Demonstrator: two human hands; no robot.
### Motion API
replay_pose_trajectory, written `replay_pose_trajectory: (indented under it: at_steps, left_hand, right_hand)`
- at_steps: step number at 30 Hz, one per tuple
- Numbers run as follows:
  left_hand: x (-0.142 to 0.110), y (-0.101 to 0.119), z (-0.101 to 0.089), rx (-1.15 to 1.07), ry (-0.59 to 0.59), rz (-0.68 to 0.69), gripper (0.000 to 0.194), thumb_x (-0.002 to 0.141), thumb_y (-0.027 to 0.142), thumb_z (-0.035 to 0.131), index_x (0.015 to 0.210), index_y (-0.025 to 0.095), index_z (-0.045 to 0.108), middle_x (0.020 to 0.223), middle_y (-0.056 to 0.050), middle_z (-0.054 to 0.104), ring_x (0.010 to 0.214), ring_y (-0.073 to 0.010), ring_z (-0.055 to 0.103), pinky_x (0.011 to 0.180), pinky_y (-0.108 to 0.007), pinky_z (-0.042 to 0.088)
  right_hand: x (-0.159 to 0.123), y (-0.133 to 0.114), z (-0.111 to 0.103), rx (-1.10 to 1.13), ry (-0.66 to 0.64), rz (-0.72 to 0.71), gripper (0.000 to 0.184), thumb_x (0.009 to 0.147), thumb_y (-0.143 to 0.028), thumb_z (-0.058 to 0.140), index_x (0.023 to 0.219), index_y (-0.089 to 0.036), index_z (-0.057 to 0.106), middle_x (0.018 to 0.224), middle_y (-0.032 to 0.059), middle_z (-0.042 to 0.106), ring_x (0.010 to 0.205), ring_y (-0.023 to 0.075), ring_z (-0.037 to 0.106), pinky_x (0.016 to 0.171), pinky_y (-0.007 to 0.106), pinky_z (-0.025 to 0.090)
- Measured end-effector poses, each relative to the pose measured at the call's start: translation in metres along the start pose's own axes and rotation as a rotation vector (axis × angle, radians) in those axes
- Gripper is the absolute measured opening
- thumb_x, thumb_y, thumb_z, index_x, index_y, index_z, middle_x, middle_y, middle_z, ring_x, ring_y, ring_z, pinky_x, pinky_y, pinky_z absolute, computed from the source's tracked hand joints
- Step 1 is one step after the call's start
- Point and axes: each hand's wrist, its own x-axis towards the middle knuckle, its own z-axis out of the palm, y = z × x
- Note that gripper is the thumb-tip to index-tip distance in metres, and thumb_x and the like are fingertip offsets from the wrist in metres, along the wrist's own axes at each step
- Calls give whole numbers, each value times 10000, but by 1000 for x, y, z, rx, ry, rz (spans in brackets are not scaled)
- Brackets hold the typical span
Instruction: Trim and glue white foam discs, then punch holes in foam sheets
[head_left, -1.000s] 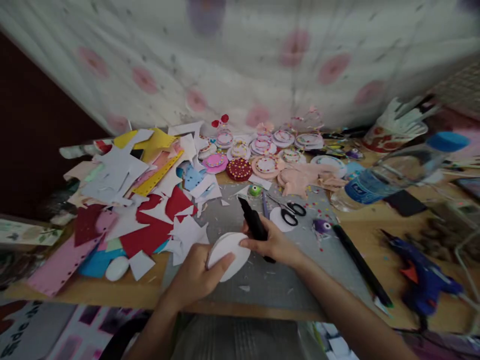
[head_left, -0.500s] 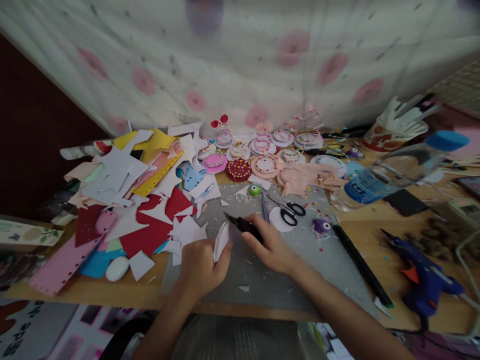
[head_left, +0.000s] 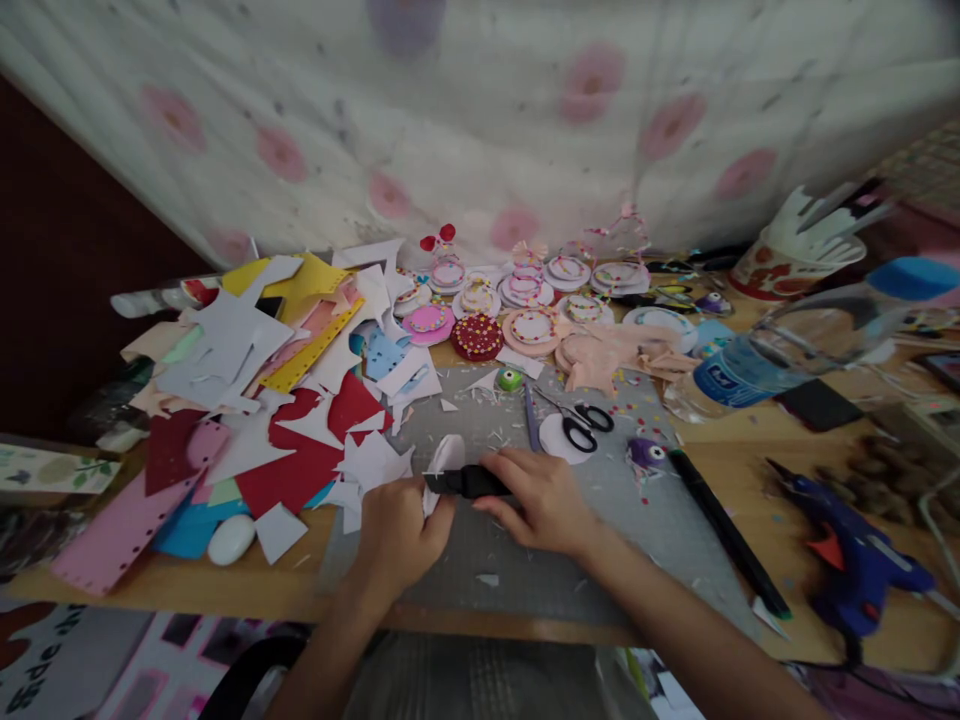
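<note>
My left hand [head_left: 405,530] is closed on a white disc [head_left: 450,450], held up on edge above the grey cutting mat [head_left: 600,560]; it looks like paper or thin foam. My right hand [head_left: 536,500] grips a black-handled craft knife [head_left: 480,481], its tip crossing the face of the disc. The blade itself is hard to make out. Beyond the hands, black-handled scissors [head_left: 579,434] lie across another white disc [head_left: 562,452] on the mat. A purple one-eyed ornament [head_left: 645,453] sits to their right, and a green one [head_left: 510,379] farther back.
Coloured scraps [head_left: 300,450] heap up on the left. Along the back stand several decorated round hats [head_left: 478,338]. To the right are a water bottle [head_left: 742,375], a black marker [head_left: 727,530], a blue glue gun [head_left: 847,550] and a paper cup [head_left: 795,262] of white sticks.
The craft knife has swung from pointing up and away to lying nearly level, its tip now across the white disc. My right hand has shifted slightly down; the left still grips the disc.
</note>
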Motion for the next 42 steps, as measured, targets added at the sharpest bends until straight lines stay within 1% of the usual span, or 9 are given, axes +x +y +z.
replay_pose_trajectory:
  at_steps: [4,9,18,22,28,34,36,39,42]
  left_hand:
    - [-4,0,1,-128,52,53,385,892,343,453,588,169,614,554,-83,670,560,-237,668,517,-286,324]
    - [-14,4,3,-323,26,12,478,913,405,447,501,183,550,439,-31,558,447,-168,564,484,-263,329]
    - [-12,3,1,-306,41,-32,391,888,344,465,542,184,552,504,-43,609,521,-185,601,528,-275,325]
    - [-10,2,1,-336,39,-11,370,892,345,467,574,179,559,529,-36,617,537,-176,600,534,-267,321]
    - [-7,4,1,-457,7,3,411,907,384,479,549,182,501,484,11,494,499,-135,517,523,-252,321]
    - [-1,9,-3,-541,-31,-73,423,884,417,492,526,195,452,468,18,447,486,-136,482,492,-247,338]
    - [-3,12,-3,-569,-43,-87,419,877,424,495,526,198,461,467,12,455,489,-143,483,492,-251,358]
    - [-12,17,0,-653,-47,-116,388,830,431,561,524,203,486,470,4,487,497,-152,498,510,-262,400]
    - [-22,20,9,-821,1,-365,350,738,460,657,561,205,495,470,15,513,461,-142,498,468,-257,412]
  right_hand:
    - [-1,5,4,-18,45,59,394,969,-484,393,1039,-151,592,795,79,690,670,188,652,578,267,442]
    - [0,23,7,-44,201,369,333,972,-421,410,1067,-154,585,869,101,724,710,212,687,578,278,466]
    - [-3,5,4,93,-12,26,391,956,-491,412,1082,-162,582,766,69,668,664,179,627,574,266,431]
    - [-4,5,5,59,4,16,385,960,-473,411,1077,-152,588,776,75,663,663,178,619,573,267,423]
    - [-4,7,4,-1,69,46,413,973,-475,372,1069,-141,596,777,87,668,657,181,624,574,271,429]
    - [-5,5,6,-30,65,92,407,964,-477,398,1051,-142,614,791,104,680,677,197,642,584,279,443]
    - [-4,9,6,-18,97,169,391,964,-463,404,1063,-146,610,821,113,693,696,208,655,586,283,452]
    - [-1,19,3,-54,233,420,347,964,-440,404,1070,-172,597,856,112,710,691,221,662,562,290,444]
    - [1,25,2,-43,270,527,296,948,-429,432,1064,-202,583,835,95,703,672,225,650,551,293,426]
